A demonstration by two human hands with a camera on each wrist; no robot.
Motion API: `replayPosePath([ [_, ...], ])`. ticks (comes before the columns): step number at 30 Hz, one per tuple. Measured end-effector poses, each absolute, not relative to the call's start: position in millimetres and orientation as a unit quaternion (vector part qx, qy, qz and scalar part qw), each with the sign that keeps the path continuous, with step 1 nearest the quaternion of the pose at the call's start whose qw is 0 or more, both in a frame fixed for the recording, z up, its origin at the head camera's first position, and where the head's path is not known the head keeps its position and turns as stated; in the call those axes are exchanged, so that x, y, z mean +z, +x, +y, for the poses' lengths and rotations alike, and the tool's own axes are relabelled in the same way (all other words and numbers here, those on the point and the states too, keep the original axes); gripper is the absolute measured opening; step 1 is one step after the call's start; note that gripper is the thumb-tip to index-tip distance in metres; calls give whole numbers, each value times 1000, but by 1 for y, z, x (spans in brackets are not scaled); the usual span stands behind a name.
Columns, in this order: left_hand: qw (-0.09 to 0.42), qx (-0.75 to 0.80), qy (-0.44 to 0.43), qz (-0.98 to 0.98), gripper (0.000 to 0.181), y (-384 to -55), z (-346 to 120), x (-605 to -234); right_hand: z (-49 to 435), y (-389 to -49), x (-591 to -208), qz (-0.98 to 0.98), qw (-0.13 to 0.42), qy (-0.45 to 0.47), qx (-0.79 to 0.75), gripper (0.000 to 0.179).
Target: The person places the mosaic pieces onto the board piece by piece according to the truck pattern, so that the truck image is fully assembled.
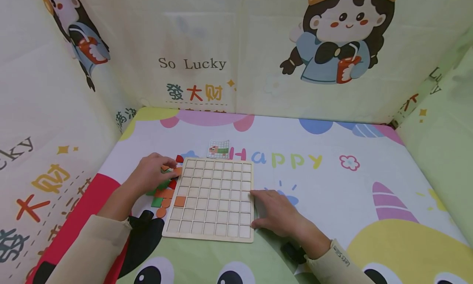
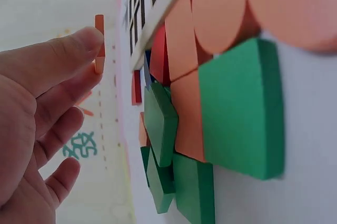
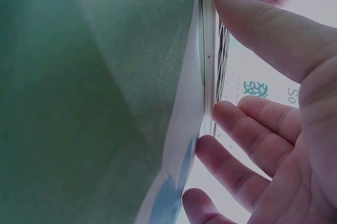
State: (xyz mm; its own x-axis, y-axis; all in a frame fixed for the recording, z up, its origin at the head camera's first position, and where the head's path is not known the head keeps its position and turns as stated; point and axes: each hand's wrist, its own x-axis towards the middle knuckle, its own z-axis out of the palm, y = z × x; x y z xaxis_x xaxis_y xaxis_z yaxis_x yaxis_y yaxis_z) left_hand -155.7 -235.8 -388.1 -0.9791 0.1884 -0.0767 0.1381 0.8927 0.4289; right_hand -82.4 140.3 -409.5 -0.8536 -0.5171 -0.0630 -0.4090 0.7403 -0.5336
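Observation:
My left hand [image 1: 157, 169] pinches a thin orange tile [image 2: 99, 45] between thumb and index finger, over the left edge of a wooden grid board [image 1: 218, 160]. Its other fingers are loosely bent. One orange square [image 1: 180, 201] sits in a cell at the board's left side. Beneath and beside the left hand lies a pile of green tiles [image 2: 239, 110], red tiles [image 2: 159, 55] and orange round tiles [image 2: 218, 10]. My right hand [image 1: 275, 212] rests at the board's right edge, thumb and fingertips spread along it, fingers relaxed.
A small card [image 1: 218, 149] with a coloured grid picture lies just behind the board. The table is covered by a cartoon-printed cloth [image 1: 314, 210]. Printed cloth walls [image 1: 258, 70] stand at the back and both sides.

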Motion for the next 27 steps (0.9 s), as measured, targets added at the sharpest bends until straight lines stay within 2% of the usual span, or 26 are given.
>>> replayPosePath([
  [10,57,238,100,964,38,-137,-231,-383,140,-83,-411,928,102,-252,-256,78],
  [23,24,214,166,962,33,-116,-225,-388,140,-83,-412,928,105,-245,-259,78],
  [27,35,227,161,960,31,-111,-222,-388,140,-83,-412,929,104,-246,-258,78],
])
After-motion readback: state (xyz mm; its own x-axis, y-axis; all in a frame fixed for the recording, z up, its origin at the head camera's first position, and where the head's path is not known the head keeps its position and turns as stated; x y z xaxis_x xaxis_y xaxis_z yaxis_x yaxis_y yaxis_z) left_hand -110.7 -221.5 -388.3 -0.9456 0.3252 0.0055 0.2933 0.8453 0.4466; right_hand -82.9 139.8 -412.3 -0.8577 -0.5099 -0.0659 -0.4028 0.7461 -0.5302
